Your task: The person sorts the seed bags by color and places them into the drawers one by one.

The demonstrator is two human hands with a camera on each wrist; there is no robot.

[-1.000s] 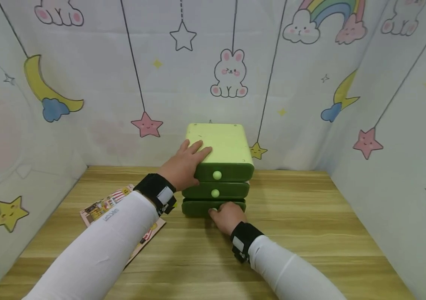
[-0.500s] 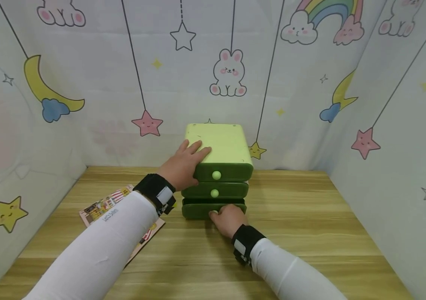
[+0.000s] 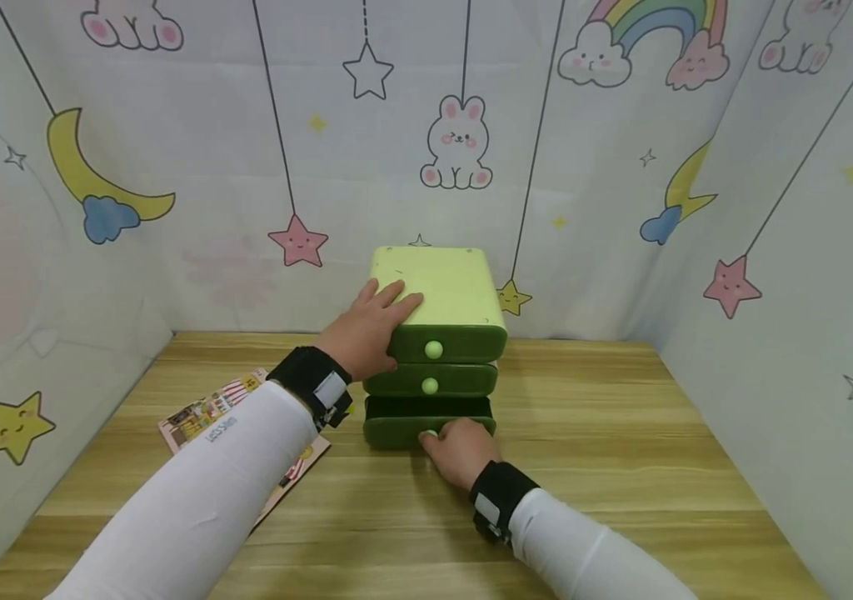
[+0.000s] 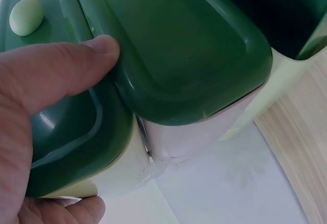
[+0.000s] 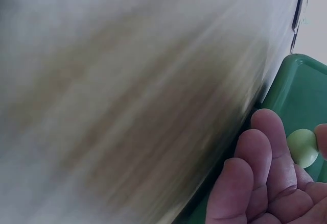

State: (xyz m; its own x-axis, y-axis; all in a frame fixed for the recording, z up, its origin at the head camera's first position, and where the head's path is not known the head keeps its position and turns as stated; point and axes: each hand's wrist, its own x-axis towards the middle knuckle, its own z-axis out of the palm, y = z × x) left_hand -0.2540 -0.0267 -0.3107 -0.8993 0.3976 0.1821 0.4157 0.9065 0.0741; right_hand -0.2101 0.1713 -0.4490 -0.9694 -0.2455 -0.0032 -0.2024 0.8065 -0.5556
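Evidently, from the head view, bracing the green drawer unit point(image 3: 445, 287) on the table point(image 3: 591, 425), pressing the left hand point(image 3: 368, 335), spread rather than clenched, over the unit's near left corner, and setting the right hand point(image 3: 462, 454) at the partly open bottom drawer point(image 3: 392, 432). From the left wrist, laying the left thumb point(image 4: 66, 66) across the top drawer point(image 4: 76, 119), probably to stop any sliding. From the right wrist, pinching the pale knob point(image 5: 303, 148), apparently for leverage on the bottom drawer.
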